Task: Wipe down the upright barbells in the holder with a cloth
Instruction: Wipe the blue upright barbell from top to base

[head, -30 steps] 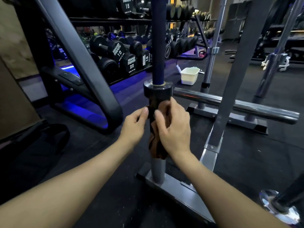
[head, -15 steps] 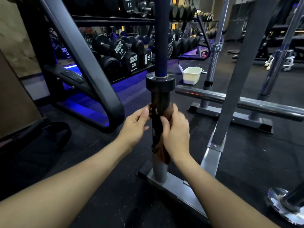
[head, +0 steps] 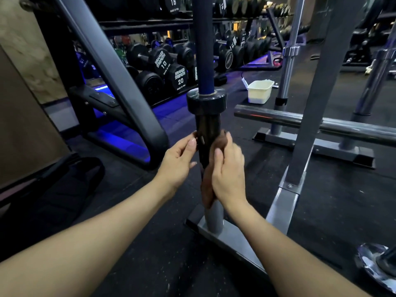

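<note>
An upright barbell with a blue shaft [head: 203,50] stands in the grey holder [head: 227,234], its dark sleeve [head: 207,129] below a collar. A brown cloth [head: 209,189] is wrapped round the lower sleeve. My right hand [head: 229,174] grips the cloth against the sleeve's right side. My left hand [head: 177,161] pinches the cloth's edge at the sleeve's left side with thumb and fingertips. The rest of the cloth is hidden behind the bar and my right hand.
A dumbbell rack [head: 171,67] stands behind, a slanted machine frame [head: 120,88] to the left. A white tub [head: 260,91] sits on the black floor. A horizontal chrome bar [head: 310,123] and grey uprights [head: 317,91] are to the right; another barbell end [head: 379,269] at bottom right.
Both hands and the cloth have slid down the sleeve from just under the collar, baring the dark upper sleeve. The view has shifted slightly.
</note>
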A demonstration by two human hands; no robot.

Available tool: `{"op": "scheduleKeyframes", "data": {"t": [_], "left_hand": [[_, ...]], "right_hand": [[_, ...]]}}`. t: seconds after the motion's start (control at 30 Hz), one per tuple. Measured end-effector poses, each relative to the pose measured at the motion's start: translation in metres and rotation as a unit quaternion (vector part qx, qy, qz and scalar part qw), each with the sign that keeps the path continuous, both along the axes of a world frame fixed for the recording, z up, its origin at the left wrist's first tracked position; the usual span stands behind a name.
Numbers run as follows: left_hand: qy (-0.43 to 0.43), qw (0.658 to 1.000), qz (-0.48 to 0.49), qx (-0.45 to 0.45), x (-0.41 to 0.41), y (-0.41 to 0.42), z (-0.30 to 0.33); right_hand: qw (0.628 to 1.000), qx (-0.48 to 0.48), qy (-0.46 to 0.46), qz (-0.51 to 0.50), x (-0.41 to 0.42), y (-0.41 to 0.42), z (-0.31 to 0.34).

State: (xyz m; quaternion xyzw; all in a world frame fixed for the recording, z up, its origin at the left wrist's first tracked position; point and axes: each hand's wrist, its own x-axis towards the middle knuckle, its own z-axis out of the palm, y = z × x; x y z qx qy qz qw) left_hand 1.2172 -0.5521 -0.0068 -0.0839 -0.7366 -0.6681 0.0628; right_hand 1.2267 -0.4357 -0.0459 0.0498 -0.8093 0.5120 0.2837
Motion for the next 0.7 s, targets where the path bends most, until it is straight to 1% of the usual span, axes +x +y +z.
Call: {"op": "scheduleKeyframes", "data": {"t": [0.07,0.1,0.13,0.2,0.3,0.37,0.4,0.47,0.53,0.57,0.6,0.63,0.7], "left_hand": [[-0.007,1.000,-0.012,0.000,0.002,0.001,0.001],[-0.012,1.000,-0.019,0.001,0.003,0.002,0.001],[-0.016,1.000,-0.023,0.003,0.004,0.002,0.000],[-0.014,0.999,-0.030,0.010,0.005,0.003,-0.002],[0.027,0.999,-0.028,0.010,0.005,0.002,-0.002],[0.038,0.999,-0.031,0.016,0.007,0.001,-0.001],[0.028,0.999,-0.037,0.029,0.008,0.001,-0.002],[0.007,0.998,-0.038,0.044,0.010,0.001,-0.007],[0.004,0.999,-0.038,0.037,0.013,0.002,-0.009],[0.012,0.999,-0.041,0.029,0.014,0.002,-0.012],[0.023,0.999,-0.043,0.024,0.015,0.002,-0.014],[0.032,0.998,-0.043,0.025,0.013,0.002,-0.017],[0.031,0.998,-0.032,0.040,0.008,0.002,-0.025]], "right_hand": [[0.996,0.017,-0.083,0.021,-0.001,0.010,-0.019],[0.993,0.023,-0.111,0.026,0.000,0.013,-0.019],[0.992,0.026,-0.118,0.025,0.001,0.014,-0.015],[0.996,0.019,-0.087,0.010,0.004,0.009,0.007],[1.000,0.003,-0.023,-0.012,0.007,-0.006,0.047],[0.999,0.016,0.011,-0.036,0.003,-0.011,0.056],[0.998,0.030,0.024,-0.044,0.001,-0.012,0.053],[0.998,0.046,0.007,-0.039,0.000,-0.006,0.032],[0.997,0.037,-0.069,-0.010,0.001,0.004,0.002],[0.993,0.036,-0.114,0.009,0.003,0.009,-0.012],[0.989,0.047,-0.140,0.019,0.004,0.012,-0.022],[0.988,0.062,-0.141,0.012,0.004,0.014,-0.025],[0.993,0.070,-0.093,-0.027,-0.002,0.012,-0.013]]}}
